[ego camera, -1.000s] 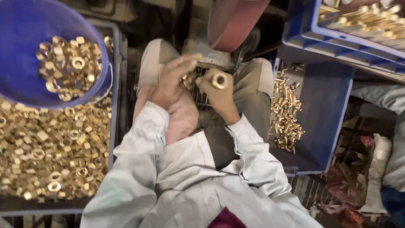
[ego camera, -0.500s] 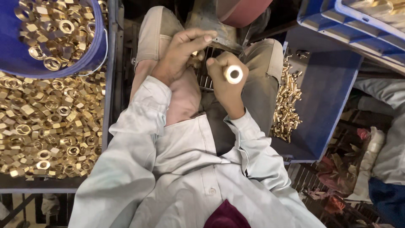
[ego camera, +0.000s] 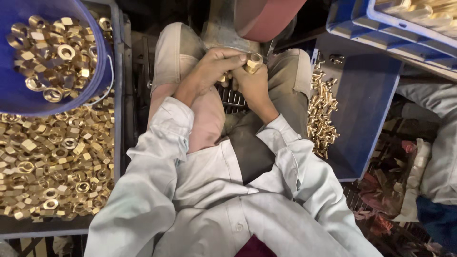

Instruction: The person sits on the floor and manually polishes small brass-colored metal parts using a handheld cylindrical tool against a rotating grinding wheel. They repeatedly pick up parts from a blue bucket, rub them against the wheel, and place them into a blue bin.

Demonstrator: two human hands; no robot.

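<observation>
Since earlier, your right hand [ego camera: 254, 83] lowered the brass nut [ego camera: 253, 61] to meet your left hand [ego camera: 214, 69]; both grips clamp it over your lap, between blue tray [ego camera: 371, 104] and nut bin [ego camera: 118, 123].

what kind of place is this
Most likely a small metal-parts workshop. A tray and a blue tub at the left are heaped with brass nuts, a blue bin at the right holds small brass parts, and both hands hold one brass fitting.

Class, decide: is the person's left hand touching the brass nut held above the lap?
Touching. The head view shows the left hand with fingertips pressed onto the brass nut.
</observation>
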